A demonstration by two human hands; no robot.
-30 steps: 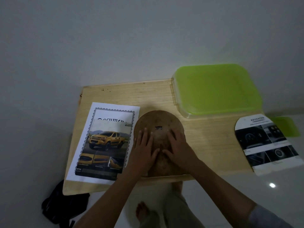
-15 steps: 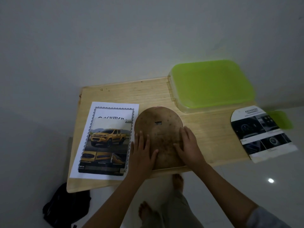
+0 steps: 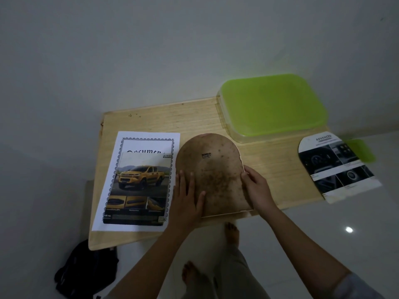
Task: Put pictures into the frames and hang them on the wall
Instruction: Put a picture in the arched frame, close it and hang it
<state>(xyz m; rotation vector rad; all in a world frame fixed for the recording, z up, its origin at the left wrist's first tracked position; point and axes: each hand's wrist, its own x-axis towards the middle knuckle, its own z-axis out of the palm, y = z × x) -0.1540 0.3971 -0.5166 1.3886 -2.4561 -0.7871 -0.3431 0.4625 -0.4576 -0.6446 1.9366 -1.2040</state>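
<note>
An arch-shaped picture frame [image 3: 212, 167] lies face down on the wooden table [image 3: 269, 169], its brown spotted backing up, with a small metal hanger near the top. My left hand [image 3: 186, 195] lies flat on the frame's lower left part, fingers spread. My right hand [image 3: 257, 188] grips the frame's right edge with its fingertips. To the left lies a picture of a yellow truck [image 3: 140, 186] on a white bordered document sheet [image 3: 149, 139]. An arch-cut car brochure picture [image 3: 336, 167] rests at the table's right end.
A lime-green lidded plastic box [image 3: 272, 104] stands at the back right, against the grey wall. A smaller green piece [image 3: 362, 149] peeks out behind the brochure picture. A black bag [image 3: 84, 270] sits on the floor, lower left. My feet are below the table's front edge.
Both hands have slid outward from the middle of the backing. The left now rests at the lower left and the right has taken the right edge. The view has shifted slightly.
</note>
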